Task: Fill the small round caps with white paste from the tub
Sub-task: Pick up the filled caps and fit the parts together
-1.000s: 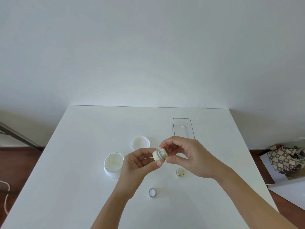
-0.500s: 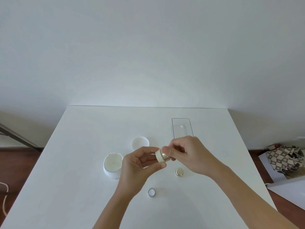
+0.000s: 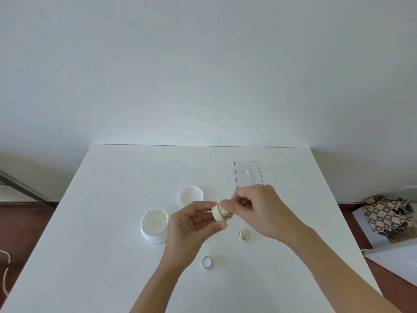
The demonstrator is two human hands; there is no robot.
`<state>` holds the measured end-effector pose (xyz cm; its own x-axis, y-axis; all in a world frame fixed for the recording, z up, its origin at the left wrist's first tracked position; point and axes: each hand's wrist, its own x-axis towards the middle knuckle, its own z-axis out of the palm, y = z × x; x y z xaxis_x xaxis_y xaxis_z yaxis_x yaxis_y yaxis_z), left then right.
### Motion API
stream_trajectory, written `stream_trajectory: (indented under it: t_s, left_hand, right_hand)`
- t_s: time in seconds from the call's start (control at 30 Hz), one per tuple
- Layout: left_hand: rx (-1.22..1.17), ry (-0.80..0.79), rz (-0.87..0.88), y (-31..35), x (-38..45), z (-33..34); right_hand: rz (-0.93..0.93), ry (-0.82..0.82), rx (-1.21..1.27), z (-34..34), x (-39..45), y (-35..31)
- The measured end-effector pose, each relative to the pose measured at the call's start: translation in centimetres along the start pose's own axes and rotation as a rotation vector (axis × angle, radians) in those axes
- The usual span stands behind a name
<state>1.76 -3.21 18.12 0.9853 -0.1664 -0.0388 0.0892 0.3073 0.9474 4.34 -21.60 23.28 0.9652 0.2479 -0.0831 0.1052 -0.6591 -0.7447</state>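
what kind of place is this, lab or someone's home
Probably a room in a home, not a lab: a plain white table against a bare white wall, wood flooring, and a checkered bag on the floor.

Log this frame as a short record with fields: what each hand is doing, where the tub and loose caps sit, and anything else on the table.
left hand: pinches the cream end of a small jar
right hand: grips the jar's silver end
tub: open, white paste inside, left of the hands
tub lid: behind the tub, apart
gold cap: on table, under the right hand
silver cap: nearest the camera, white inside
clear tray: far right
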Motion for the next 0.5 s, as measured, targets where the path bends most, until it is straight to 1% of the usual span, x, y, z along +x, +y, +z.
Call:
stream_trajectory:
  t_s: [0.07, 0.1, 0.2, 0.23, 0.37, 0.43, 0.5]
  left_hand:
    - [-0.004, 0.005, 0.0, 0.0, 0.1, 0.0]
    - [-0.006, 0.013, -0.001, 0.0, 0.1, 0.0]
    - [-0.007, 0.015, -0.007, -0.1, 0.3, -0.3]
    - [-0.004, 0.009, -0.008, -0.2, 0.4, -0.3]
    - [0.002, 0.002, -0.019, -0.4, 0.5, 0.0]
    - [0.002, 0.0, -0.02, -0.4, 0.6, -0.1]
    - [0.009, 0.009, -0.014, -0.5, 0.7, -0.2]
  right_hand:
    - [0.034, 0.009, -0.048, 0.1, 0.1, 0.3]
    - [0.019, 0.008, -0.027, 0.0, -0.1, 0.4]
    - [-0.053, -0.081, 0.034, -0.7, -0.4, 0.3]
    - [-0.064, -0.086, 0.039, -0.7, -0.4, 0.3]
    - [0.031, 0.005, 0.022, 0.5, 0.1, 0.4]
    - [0.059, 0.009, -0.029, 0.6, 0.2, 0.7]
    - [0.038, -0.009, -0.041, 0.1, 0.0, 0.8]
